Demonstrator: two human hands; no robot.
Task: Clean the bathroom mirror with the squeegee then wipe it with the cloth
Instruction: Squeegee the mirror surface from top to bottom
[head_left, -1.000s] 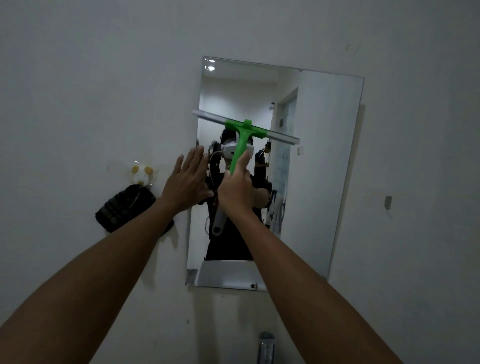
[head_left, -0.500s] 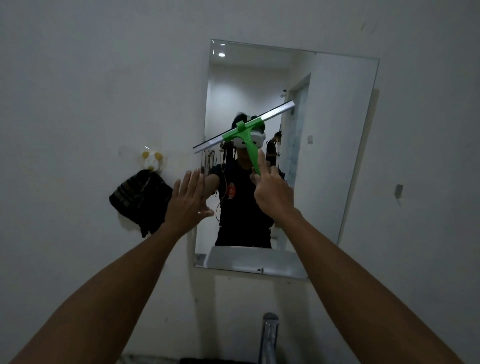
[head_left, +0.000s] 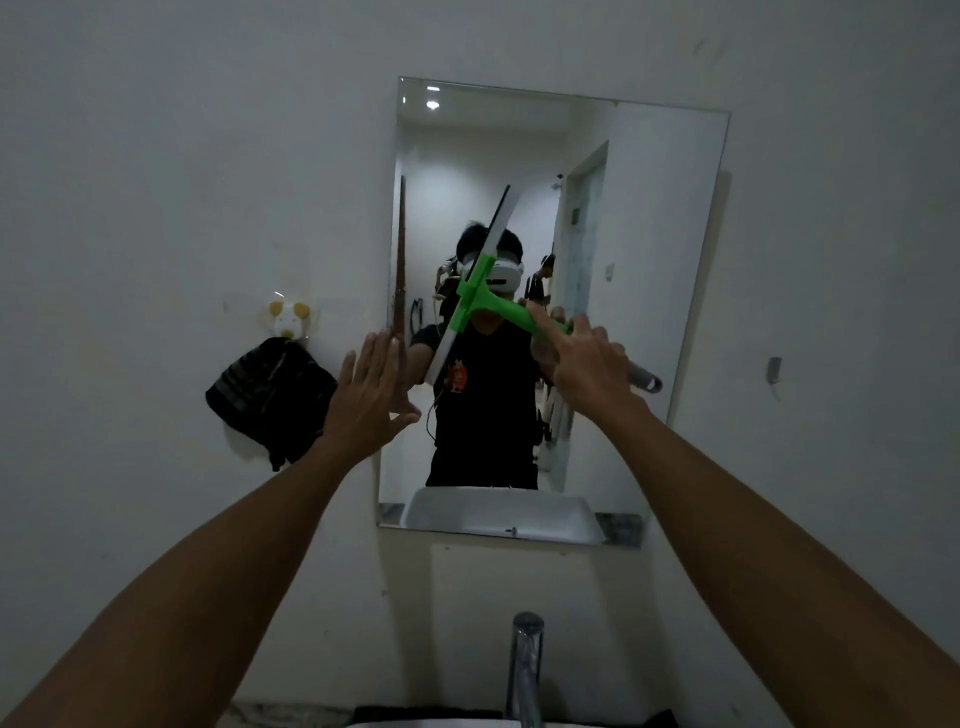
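My right hand (head_left: 587, 364) is wrapped around the handle of the green plastic squeegee (head_left: 493, 306), fingers (head_left: 540, 325) closed on the grip, whose grey end sticks out past my palm toward four o'clock. The squeegee's long pale blade (head_left: 475, 283) stands steeply tilted, its top end at one o'clock and its bottom end at seven o'clock, lying over the middle of the frameless rectangular wall mirror (head_left: 649, 249); whether the blade touches the glass I cannot tell. My left hand (head_left: 371, 397) is empty, fingers spread wide and flat, raised at the mirror's left edge. At nine o'clock from that hand, the dark striped cloth (head_left: 270, 400) hangs on the white wall from a small white and yellow animal-shaped hook (head_left: 285, 318). At six o'clock, below the mirror, a chrome tap (head_left: 524, 665) rises.
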